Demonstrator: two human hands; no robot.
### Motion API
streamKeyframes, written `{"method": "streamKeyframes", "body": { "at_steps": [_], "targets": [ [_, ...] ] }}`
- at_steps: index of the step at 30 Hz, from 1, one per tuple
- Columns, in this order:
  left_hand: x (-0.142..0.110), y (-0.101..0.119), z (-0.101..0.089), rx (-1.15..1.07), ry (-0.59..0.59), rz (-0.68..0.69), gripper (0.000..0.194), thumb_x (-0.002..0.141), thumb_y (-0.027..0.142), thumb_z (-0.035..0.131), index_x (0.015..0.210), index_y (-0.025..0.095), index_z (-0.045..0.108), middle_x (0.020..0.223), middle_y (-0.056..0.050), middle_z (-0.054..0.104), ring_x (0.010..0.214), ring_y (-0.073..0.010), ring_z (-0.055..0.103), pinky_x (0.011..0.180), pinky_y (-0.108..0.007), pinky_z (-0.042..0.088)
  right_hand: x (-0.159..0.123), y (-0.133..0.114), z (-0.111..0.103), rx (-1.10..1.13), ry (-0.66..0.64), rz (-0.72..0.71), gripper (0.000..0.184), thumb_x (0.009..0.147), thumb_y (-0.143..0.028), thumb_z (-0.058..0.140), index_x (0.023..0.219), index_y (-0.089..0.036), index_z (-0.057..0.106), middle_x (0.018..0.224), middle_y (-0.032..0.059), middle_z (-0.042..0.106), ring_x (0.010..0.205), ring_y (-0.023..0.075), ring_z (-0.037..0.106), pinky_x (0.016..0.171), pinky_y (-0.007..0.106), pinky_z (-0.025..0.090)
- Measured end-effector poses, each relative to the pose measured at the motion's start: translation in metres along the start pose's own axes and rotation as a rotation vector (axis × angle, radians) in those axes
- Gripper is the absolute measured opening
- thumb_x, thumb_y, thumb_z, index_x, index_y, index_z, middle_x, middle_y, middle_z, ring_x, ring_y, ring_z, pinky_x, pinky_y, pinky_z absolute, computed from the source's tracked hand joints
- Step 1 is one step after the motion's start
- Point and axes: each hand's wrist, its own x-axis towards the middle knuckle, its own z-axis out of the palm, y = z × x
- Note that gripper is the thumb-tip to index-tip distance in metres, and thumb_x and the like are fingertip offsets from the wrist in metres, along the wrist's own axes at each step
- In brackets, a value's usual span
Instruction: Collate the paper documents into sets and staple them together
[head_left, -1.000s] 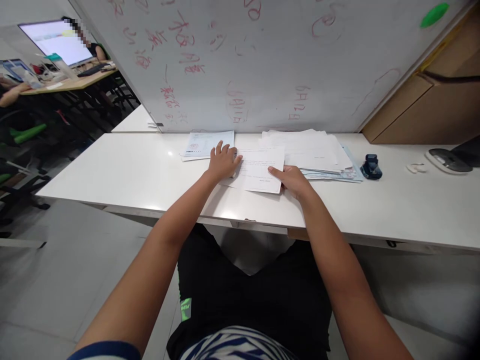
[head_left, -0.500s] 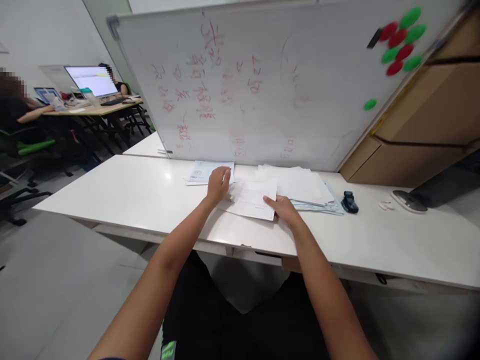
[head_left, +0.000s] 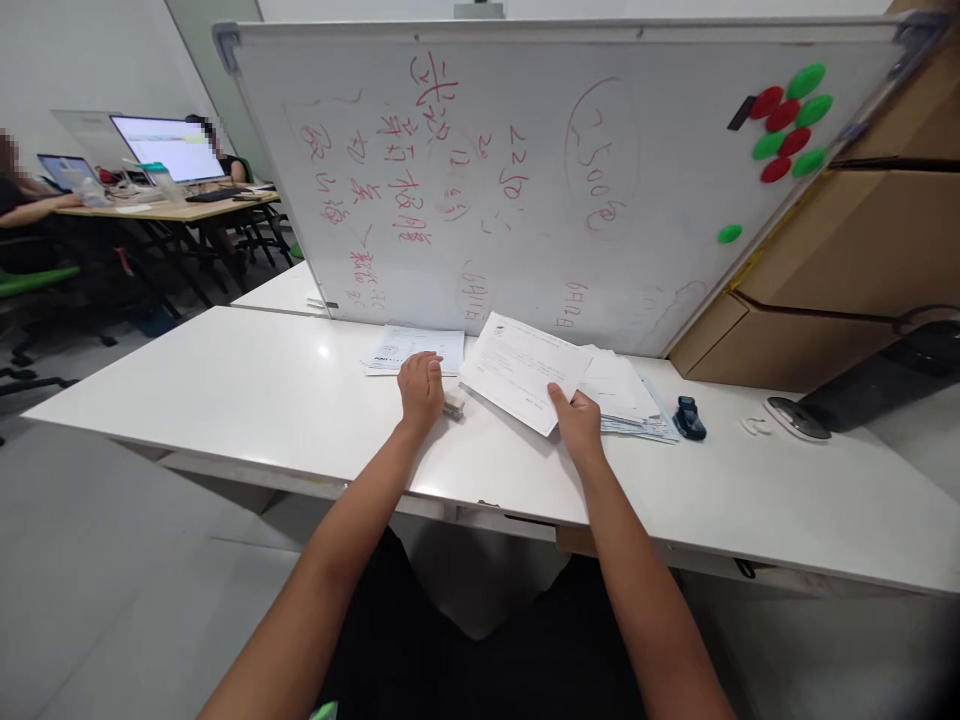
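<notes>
Between its thumb and fingers, my right hand [head_left: 579,425] grips the lower right part of a printed white sheet of paper [head_left: 521,370]. The sheet is tilted up off the desk. My left hand [head_left: 421,390] is curled with its thumb uppermost, apart from the sheet. Against its palm side shows a small beige-grey block-like object [head_left: 453,405]; whether the fingers hold it or it lies beside them, I cannot tell. Behind the left hand lies a small pile of papers [head_left: 397,345] with a red stamp. A larger stack of papers [head_left: 622,390] is partly hidden by the held sheet.
A whiteboard [head_left: 525,200] with red writing and magnets stands along the back of the white desk [head_left: 225,390]. To the right are a dark blue desk tool [head_left: 688,418], small white pieces [head_left: 756,427], a black cylinder [head_left: 877,375] and cardboard boxes [head_left: 825,240]. Two people sit at the far left.
The sheet, which lay low near both hands, has been lifted and turned by my right hand. My left hand has drawn away to the left, uncovering the beige-grey object.
</notes>
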Motion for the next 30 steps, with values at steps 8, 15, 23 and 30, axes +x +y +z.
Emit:
{"method": "streamKeyframes", "body": {
  "at_steps": [8, 15, 23, 30],
  "targets": [
    [-0.0029, 0.0000, 0.0003, 0.061, -0.083, -0.053, 0.049, 0.100, 0.038, 0.020, 0.099, 0.025, 0.067, 0.120, -0.005, 0.063, 0.122, -0.0237, 0.048, 0.104, -0.044, 0.037, -0.0037, -0.0044, 0.0026, 0.117, 0.002, -0.048, 0.053, 0.070, -0.062, 0.068, 0.090, -0.013, 0.071, 0.096, 0.0101, 0.073, 0.090, 0.0241, 0.065, 0.078, 0.034, 0.052],
    [-0.0031, 0.0033, -0.0005, 0.079, -0.030, -0.026, 0.038, 0.099, 0.037, 0.030, 0.093, 0.026, 0.066, 0.111, -0.003, 0.068, 0.117, -0.0220, 0.053, 0.107, -0.044, 0.032, -0.0048, -0.0024, 0.0030, 0.130, -0.053, -0.040, 0.053, 0.069, -0.065, 0.067, 0.084, -0.014, 0.069, 0.070, 0.0030, 0.066, 0.064, 0.0166, 0.057, 0.060, 0.030, 0.047],
    [-0.0032, 0.0079, -0.0045, 0.069, -0.036, -0.028, 0.036, 0.099, 0.033, 0.030, 0.091, 0.025, 0.064, 0.110, -0.003, 0.068, 0.116, -0.0213, 0.054, 0.105, -0.041, 0.033, -0.0044, -0.0005, 0.0025, 0.154, -0.066, -0.011, 0.053, 0.067, -0.066, 0.069, 0.081, -0.015, 0.067, 0.059, -0.0004, 0.059, 0.058, 0.0142, 0.050, 0.055, 0.028, 0.043],
    [-0.0025, 0.0072, -0.0042, 0.014, -0.018, -0.033, 0.036, 0.099, 0.031, 0.031, 0.090, 0.023, 0.065, 0.108, -0.004, 0.069, 0.111, -0.0205, 0.056, 0.101, -0.039, 0.034, -0.0044, -0.0001, 0.0047, 0.184, -0.045, -0.019, 0.057, 0.065, -0.064, 0.071, 0.091, -0.013, 0.071, 0.077, 0.0054, 0.069, 0.072, 0.0190, 0.060, 0.066, 0.032, 0.049]
  ]
}}
